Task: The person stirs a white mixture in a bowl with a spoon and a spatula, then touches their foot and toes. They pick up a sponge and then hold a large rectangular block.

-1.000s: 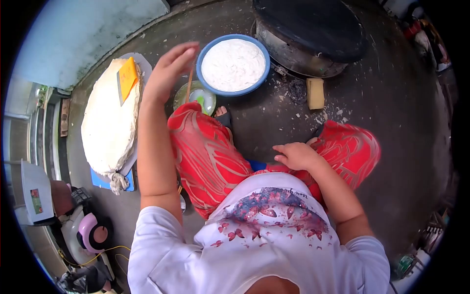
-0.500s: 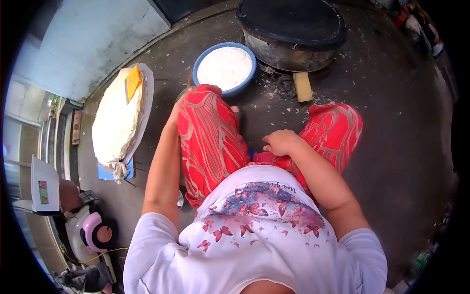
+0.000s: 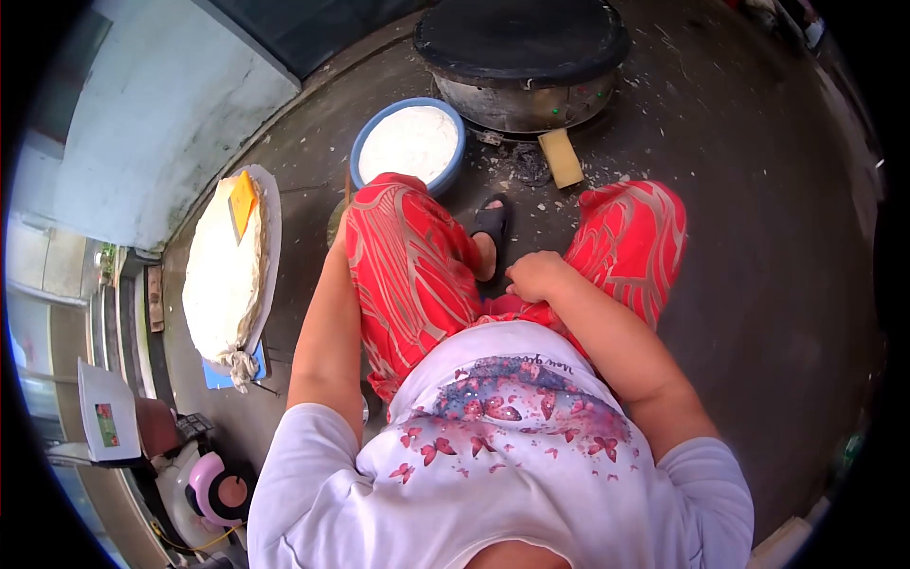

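One white box (image 3: 133, 375) stands at far left, bearing a red and green label (image 3: 106, 425) whose print is too small to read. Next lies a bundle (image 3: 216, 284), pale and thick, with a crumpled knot at its near end; a yellow scraper (image 3: 244, 203) with a grey edge rests on top. Further right, a greenish bowl (image 3: 334, 224) shows only as a sliver beside the left knee (image 3: 396, 211). The left hand (image 3: 340, 243) is close to it, mostly hidden behind that knee, so I cannot tell whether its fingers are apart, together or round something. Ahead of the knee, on the dark floor (image 3: 749, 237), stands the basin (image 3: 461, 152), blue. It holds a white mix (image 3: 409, 142) (soft-looking, faintly uneven on top), and the knee covers part of its near side. Past it stands a griddle (image 3: 521, 43), with a flat black top, scuffed metal side and a small green light. The white shirt (image 3: 531, 503) carries pink butterflies and a line of script, upside down from here; "You" seems to begin it, and the rest is unclear. The right hand (image 3: 537, 276) is over the lap, fingers bent and close together; whether they hold anything I cannot tell. A yellow block (image 3: 561, 158) stands just in front of the griddle.
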{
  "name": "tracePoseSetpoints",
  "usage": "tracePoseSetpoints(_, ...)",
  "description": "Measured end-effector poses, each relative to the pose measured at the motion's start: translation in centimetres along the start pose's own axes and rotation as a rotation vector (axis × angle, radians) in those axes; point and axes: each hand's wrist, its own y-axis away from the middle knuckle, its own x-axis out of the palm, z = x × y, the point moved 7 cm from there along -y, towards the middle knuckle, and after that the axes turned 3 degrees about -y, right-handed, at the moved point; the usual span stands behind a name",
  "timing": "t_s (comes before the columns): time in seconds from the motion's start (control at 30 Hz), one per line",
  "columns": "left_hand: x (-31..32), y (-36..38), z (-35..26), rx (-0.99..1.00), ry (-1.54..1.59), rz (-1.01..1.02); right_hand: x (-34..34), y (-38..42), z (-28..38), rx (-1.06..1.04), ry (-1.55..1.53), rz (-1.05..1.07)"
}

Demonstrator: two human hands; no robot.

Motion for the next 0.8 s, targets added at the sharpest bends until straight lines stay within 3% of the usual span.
tracePoseSetpoints(0.4,-2.4,-0.9,0.5,0.024,0.002,0.031,0.0,-0.5,0.6,-0.02,0.029,0.089)
tracePoseSetpoints(0.7,-2.0,2.1,-0.5,0.029,0.093,-0.073,0.3,-1.0,1.3,-0.047,0.059,0.052)
tracePoseSetpoints(0.8,-2.1,1.7,-1.0,0.086,-0.016,-0.014,0.2,-1.0,0.8,-0.02,0.063,0.05)
